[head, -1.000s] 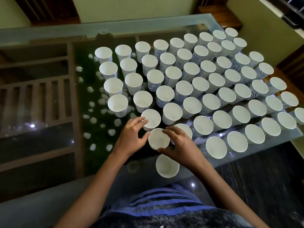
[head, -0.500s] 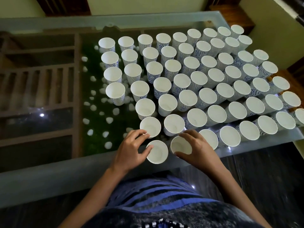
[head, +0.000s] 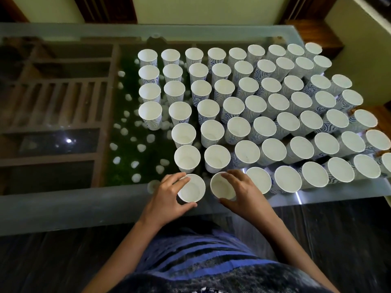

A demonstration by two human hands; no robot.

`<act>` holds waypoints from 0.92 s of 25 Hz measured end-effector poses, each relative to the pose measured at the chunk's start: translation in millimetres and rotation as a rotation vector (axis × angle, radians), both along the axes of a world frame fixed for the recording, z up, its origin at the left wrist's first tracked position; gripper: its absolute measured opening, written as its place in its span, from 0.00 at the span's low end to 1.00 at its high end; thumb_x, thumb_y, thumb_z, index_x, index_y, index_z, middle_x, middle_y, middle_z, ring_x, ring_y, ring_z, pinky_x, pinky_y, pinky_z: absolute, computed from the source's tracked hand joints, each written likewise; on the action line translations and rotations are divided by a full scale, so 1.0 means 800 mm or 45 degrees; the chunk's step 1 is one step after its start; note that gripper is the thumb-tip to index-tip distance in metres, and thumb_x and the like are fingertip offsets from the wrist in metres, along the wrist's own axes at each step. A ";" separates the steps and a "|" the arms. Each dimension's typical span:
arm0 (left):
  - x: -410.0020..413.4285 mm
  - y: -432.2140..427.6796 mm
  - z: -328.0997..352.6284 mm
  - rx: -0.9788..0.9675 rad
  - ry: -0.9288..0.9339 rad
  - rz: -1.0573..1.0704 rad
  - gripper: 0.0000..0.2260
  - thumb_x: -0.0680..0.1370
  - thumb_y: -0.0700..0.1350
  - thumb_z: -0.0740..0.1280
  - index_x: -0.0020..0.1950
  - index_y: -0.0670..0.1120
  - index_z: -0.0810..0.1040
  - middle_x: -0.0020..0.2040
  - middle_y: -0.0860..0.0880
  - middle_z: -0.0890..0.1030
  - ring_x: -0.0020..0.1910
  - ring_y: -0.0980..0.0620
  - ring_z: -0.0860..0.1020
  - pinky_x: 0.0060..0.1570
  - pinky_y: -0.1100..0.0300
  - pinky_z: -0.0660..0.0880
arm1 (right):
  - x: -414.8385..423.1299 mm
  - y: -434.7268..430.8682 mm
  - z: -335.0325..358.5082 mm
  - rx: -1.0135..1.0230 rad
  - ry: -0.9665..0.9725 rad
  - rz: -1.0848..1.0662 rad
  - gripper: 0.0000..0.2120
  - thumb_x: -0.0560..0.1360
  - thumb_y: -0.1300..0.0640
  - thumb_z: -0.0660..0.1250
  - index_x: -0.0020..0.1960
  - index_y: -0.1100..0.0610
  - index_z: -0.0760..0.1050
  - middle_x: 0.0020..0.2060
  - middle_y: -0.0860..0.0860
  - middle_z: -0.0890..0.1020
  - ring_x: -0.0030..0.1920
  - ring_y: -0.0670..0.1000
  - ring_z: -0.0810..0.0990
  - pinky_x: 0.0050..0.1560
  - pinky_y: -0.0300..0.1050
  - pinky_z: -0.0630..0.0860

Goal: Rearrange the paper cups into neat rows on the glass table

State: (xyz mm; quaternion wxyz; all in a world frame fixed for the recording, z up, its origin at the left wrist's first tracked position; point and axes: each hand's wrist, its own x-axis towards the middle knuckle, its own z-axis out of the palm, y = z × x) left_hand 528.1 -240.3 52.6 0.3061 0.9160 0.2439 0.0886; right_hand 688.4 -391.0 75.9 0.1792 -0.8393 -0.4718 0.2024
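Head cam: a second ago both hands were on one cup, with another sitting nearer the edge. Now each hand has its own, side by side at lower centre, extending the front row of paper cups (head: 254, 106) on the glass table (head: 63, 210). The left hand (head: 167, 196) curls round the left cup (head: 191, 188) and the right hand (head: 246, 193) round the right cup (head: 223, 186), thumbs on the near side.

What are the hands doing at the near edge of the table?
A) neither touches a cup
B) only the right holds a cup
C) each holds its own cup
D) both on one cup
C: the left hand curls round one white paper cup and the right hand round a second white paper cup, side by side on the glass table.
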 end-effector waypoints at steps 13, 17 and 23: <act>-0.001 0.001 0.001 -0.137 -0.059 0.039 0.31 0.59 0.46 0.80 0.60 0.41 0.78 0.62 0.43 0.76 0.61 0.45 0.73 0.60 0.60 0.65 | 0.000 0.000 -0.001 -0.018 0.005 -0.004 0.32 0.67 0.55 0.74 0.67 0.58 0.68 0.65 0.55 0.70 0.63 0.55 0.70 0.61 0.47 0.71; -0.005 0.010 0.005 -0.130 -0.094 0.024 0.30 0.59 0.49 0.80 0.59 0.44 0.78 0.61 0.46 0.77 0.59 0.54 0.71 0.59 0.62 0.65 | 0.000 0.002 0.001 -0.006 -0.007 -0.048 0.33 0.66 0.52 0.75 0.68 0.58 0.68 0.66 0.55 0.70 0.65 0.54 0.69 0.62 0.48 0.70; -0.008 0.047 0.019 -0.065 -0.261 -0.067 0.20 0.65 0.46 0.77 0.55 0.43 0.81 0.55 0.46 0.81 0.54 0.49 0.78 0.56 0.57 0.73 | -0.025 0.011 0.014 0.043 -0.083 -0.210 0.30 0.69 0.54 0.73 0.68 0.59 0.68 0.68 0.56 0.69 0.67 0.56 0.69 0.64 0.46 0.66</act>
